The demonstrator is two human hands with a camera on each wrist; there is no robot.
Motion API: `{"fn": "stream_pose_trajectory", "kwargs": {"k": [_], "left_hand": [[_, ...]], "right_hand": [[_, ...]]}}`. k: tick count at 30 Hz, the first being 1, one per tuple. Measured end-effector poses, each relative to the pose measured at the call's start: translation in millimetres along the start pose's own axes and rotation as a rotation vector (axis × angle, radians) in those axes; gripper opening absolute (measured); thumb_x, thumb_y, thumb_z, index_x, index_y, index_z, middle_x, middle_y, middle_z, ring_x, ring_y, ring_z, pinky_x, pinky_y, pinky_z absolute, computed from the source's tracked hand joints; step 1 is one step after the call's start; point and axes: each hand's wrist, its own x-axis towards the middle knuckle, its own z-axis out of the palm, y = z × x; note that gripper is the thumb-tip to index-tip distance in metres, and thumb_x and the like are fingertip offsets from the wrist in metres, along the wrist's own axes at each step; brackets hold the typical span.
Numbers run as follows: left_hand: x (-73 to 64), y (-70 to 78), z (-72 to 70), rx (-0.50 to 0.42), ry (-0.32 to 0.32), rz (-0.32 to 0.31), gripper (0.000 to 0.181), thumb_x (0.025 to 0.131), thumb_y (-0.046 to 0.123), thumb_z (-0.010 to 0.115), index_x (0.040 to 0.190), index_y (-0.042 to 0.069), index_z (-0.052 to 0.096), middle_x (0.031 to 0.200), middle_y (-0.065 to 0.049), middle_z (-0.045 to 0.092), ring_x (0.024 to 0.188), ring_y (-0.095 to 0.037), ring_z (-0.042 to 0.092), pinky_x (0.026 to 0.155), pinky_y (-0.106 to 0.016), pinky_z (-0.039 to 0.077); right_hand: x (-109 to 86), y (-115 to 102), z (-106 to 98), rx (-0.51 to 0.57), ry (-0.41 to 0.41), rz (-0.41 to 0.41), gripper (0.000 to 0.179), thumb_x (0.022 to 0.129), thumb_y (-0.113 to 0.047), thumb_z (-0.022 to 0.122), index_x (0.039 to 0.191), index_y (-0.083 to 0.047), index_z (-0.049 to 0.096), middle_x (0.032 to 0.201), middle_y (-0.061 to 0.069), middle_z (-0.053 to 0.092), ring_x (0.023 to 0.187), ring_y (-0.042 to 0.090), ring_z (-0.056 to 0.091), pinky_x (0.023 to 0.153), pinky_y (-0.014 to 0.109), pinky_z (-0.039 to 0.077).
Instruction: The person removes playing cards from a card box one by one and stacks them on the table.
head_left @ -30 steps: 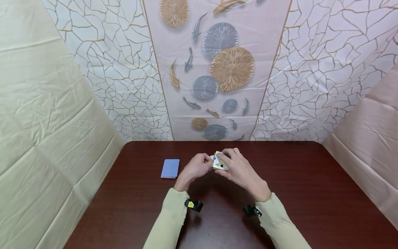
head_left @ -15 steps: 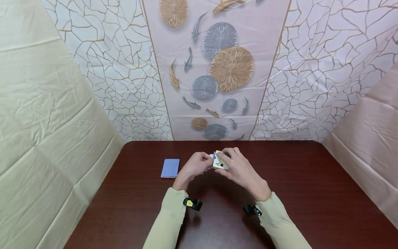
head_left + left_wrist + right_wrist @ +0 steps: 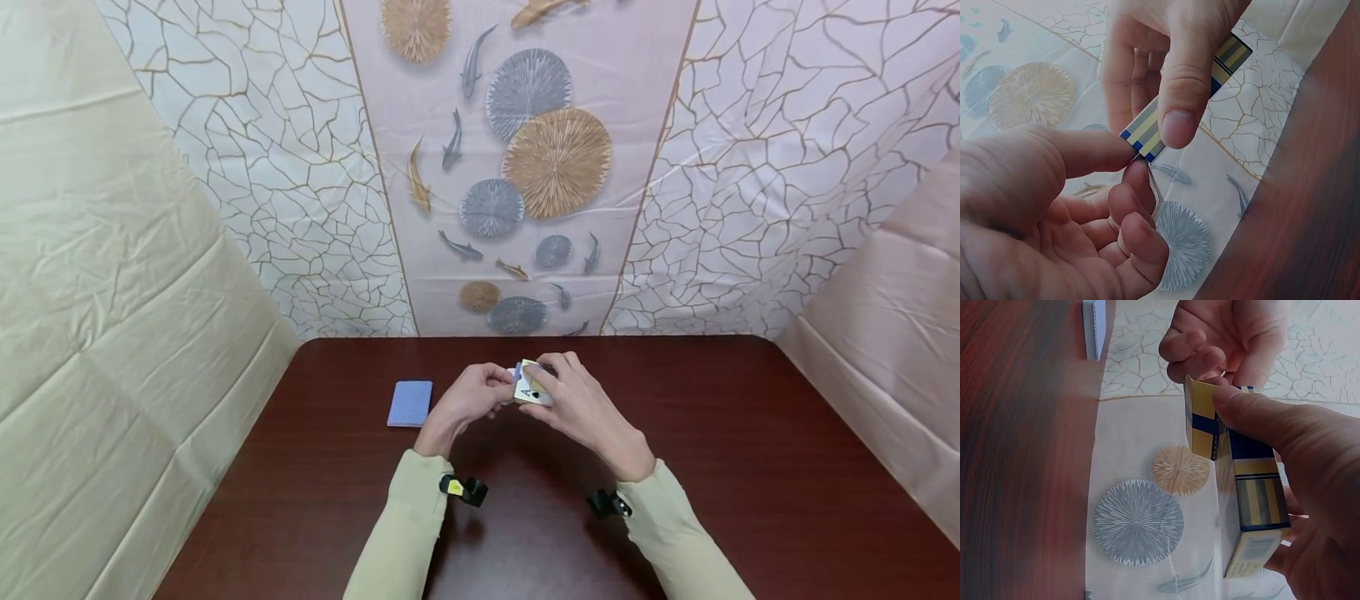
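A small playing-card box [image 3: 534,385] with an ace of spades on its face is held above the table between both hands. My right hand [image 3: 581,408] grips the box, its thumb along the narrow blue, yellow and grey side [image 3: 1257,494]. At the box's far end, my left hand [image 3: 472,396] pinches the end with thumb and finger, the other fingers curled. A yellow flap with a blue band [image 3: 1202,422] juts out at that end in the right wrist view. The inside of the box is hidden.
A squared stack of blue-backed playing cards [image 3: 409,403] lies on the dark red-brown table [image 3: 712,467], left of the left hand. A patterned cloth [image 3: 487,167] hangs behind the table's back edge, with pale cloth at both sides.
The left hand has shifted very slightly up and left at the end of the box. The right hand keeps its grip. The card stack has stayed in place.
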Motion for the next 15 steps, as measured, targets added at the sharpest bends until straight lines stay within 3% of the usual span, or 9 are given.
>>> {"fn": "stream_pose_trajectory", "kwargs": {"k": [7,15], "left_hand": [[0.4,-0.1,-0.1,0.016,0.004,0.011,0.01,0.093,0.011,0.062,0.1,0.004,0.061,0.075,-0.003,0.059,0.062,-0.02,0.05,0.055,-0.027,0.044],[-5.0,2.7,-4.0,-0.003,0.048,0.014,0.009,0.095,0.014,0.059,0.101,0.008,0.056,0.075,-0.003,0.063,0.064,-0.019,0.058,0.048,-0.023,0.038]], "right_hand": [[0.8,0.3,-1.9,0.009,-0.028,0.023,0.055,0.077,-0.036,0.083,0.123,-0.01,0.066,0.118,0.016,0.06,0.103,0.03,0.053,0.081,0.039,0.052],[0.1,0.9,-2.5,0.002,-0.033,0.036,0.054,0.078,-0.037,0.082,0.122,-0.011,0.066,0.118,0.015,0.06,0.103,0.03,0.052,0.081,0.039,0.052]]}}
